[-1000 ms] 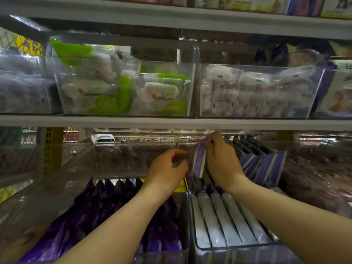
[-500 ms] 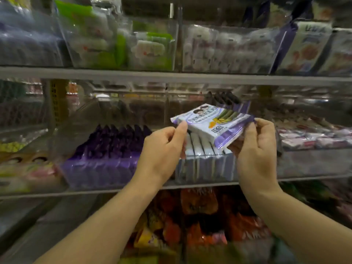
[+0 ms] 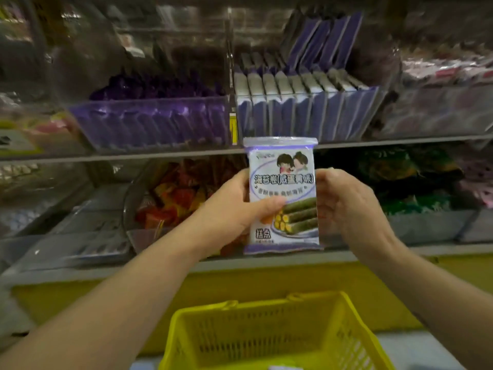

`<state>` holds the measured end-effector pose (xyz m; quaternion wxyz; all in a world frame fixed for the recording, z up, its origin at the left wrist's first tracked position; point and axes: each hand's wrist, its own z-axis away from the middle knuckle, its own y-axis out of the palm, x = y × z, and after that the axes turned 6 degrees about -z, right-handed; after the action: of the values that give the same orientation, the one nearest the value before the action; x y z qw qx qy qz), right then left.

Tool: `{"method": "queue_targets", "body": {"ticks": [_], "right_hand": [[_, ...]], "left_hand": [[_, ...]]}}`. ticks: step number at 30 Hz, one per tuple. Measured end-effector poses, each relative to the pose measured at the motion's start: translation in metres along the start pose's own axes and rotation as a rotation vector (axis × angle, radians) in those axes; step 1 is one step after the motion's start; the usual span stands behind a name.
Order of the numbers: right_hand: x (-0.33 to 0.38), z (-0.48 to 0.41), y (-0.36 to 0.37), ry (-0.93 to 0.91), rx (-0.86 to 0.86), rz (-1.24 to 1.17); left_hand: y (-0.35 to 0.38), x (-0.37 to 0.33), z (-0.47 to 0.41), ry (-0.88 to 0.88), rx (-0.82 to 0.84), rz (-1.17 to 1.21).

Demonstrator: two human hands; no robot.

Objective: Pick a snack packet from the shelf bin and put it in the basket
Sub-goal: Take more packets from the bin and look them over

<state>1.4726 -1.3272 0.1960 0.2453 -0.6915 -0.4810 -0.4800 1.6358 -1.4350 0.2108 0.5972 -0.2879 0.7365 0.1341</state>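
Observation:
A white and purple snack packet (image 3: 282, 166) with seaweed rolls pictured on it stands upright in front of me, held by both hands. My left hand (image 3: 232, 206) grips its left edge, thumb across the front. My right hand (image 3: 344, 204) holds the right edge with curled fingers. Straight above, a clear shelf bin (image 3: 306, 113) holds several more of the same packets on edge. The yellow plastic basket (image 3: 277, 335) sits low in view, directly beneath the packet; its inside looks bare apart from a small pale thing at the bottom edge.
A clear bin of dark purple packets (image 3: 152, 121) stands left of the source bin. On the lower shelf is a bin of red and orange snacks (image 3: 176, 198); dark green packets (image 3: 400, 188) lie to the right. A yellow base panel (image 3: 80, 297) runs under the shelves.
My right hand pulled the packet out of the bin, and both hands brought it down and turned it upright. My view dropped, so the yellow basket now shows below.

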Motion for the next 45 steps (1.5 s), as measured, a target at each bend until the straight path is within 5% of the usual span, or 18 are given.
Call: {"method": "queue_targets", "body": {"ticks": [4, 10, 17, 29, 35, 42, 45], "right_hand": [[-0.032, 0.008, -0.008, 0.208, 0.094, -0.016], [-0.071, 0.016, -0.02, 0.454, 0.012, -0.08], [-0.083, 0.025, -0.022, 0.577, 0.09, -0.091], [-0.085, 0.028, -0.013, 0.576, -0.005, -0.181], [-0.081, 0.031, -0.014, 0.414, -0.101, -0.184], [-0.077, 0.025, -0.017, 0.456, -0.064, -0.075], [-0.071, 0.023, -0.025, 0.651, 0.156, -0.012]], "left_hand": [[0.016, 0.045, 0.008, -0.098, 0.063, -0.072], [0.028, 0.098, 0.003, -0.229, 0.031, -0.083], [0.028, 0.105, -0.003, -0.356, -0.179, 0.111], [0.029, 0.101, 0.004, -0.436, -0.199, 0.296], [0.03, 0.095, 0.005, -0.421, -0.188, 0.357], [0.031, 0.091, 0.007, -0.461, -0.164, 0.437], [0.026, 0.091, 0.007, -0.493, -0.183, 0.487]]}}
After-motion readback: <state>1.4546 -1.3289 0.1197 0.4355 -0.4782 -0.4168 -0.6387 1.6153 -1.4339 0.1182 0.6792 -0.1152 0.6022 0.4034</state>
